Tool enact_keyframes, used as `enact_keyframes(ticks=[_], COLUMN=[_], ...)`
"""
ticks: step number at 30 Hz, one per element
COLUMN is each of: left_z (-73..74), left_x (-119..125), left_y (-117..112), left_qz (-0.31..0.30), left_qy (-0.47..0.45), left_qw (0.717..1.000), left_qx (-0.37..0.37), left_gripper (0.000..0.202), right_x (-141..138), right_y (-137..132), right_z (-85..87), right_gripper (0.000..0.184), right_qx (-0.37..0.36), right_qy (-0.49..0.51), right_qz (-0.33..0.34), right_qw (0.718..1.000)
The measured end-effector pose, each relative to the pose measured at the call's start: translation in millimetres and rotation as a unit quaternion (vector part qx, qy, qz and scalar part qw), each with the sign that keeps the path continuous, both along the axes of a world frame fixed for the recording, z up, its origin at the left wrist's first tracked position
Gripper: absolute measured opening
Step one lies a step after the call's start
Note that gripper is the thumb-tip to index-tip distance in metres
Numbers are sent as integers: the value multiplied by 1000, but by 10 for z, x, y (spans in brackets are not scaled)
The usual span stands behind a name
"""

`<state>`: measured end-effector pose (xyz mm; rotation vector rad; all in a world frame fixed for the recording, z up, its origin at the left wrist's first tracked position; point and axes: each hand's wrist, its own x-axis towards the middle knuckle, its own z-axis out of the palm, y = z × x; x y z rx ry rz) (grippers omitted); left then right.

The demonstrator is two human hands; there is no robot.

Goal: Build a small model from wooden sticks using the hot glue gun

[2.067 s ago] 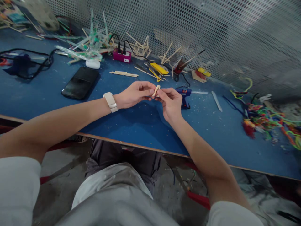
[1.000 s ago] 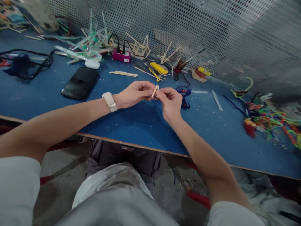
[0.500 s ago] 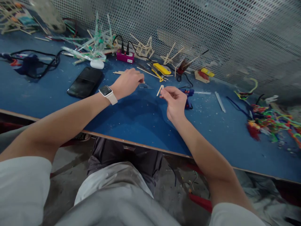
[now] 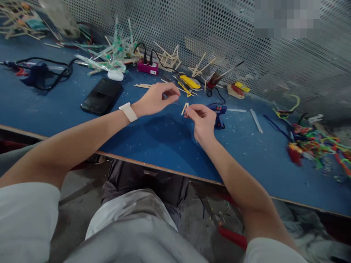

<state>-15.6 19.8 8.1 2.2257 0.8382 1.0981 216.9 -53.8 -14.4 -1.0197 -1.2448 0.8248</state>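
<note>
My right hand (image 4: pixel 204 118) pinches a small bent piece of thin wooden sticks (image 4: pixel 184 108), joined at a sharp angle, above the blue table (image 4: pixel 153 146). My left hand (image 4: pixel 161 98) is to the left of that piece and apart from it. Its thumb and forefinger come together at the tips; what they hold, if anything, is too small to make out. Behind my right hand lies a blue glue gun (image 4: pixel 219 114), partly hidden, with a clear glue stick (image 4: pixel 236 110) out of its back. Loose wooden sticks (image 4: pixel 142 86) lie behind my left wrist.
A black phone (image 4: pixel 102 96) and a white case (image 4: pixel 115 75) lie on the left. Toward the mesh panel are a purple power adapter (image 4: pixel 148 67), a yellow cutter (image 4: pixel 190 82) and stick frames (image 4: pixel 168 58). Another glue stick (image 4: pixel 256 121) and coloured pipe cleaners (image 4: pixel 312 138) lie right.
My left hand has moved right, closer to the bent stick piece, and has turned so its watch face no longer shows. My right hand has shifted slightly, still pinching the piece.
</note>
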Motion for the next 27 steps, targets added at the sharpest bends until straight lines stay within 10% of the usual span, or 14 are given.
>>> enact_keyframes(ticks=[27], left_z=[6], left_x=[173], left_y=[-243], left_qz=[-132], left_qy=[-153], left_qw=[972], left_qx=[-123], left_gripper=[27], right_x=[-54], right_y=[-85], right_z=[46], right_gripper=[41], right_qx=[13], right_qy=[-17], right_qz=[35], right_qw=[999])
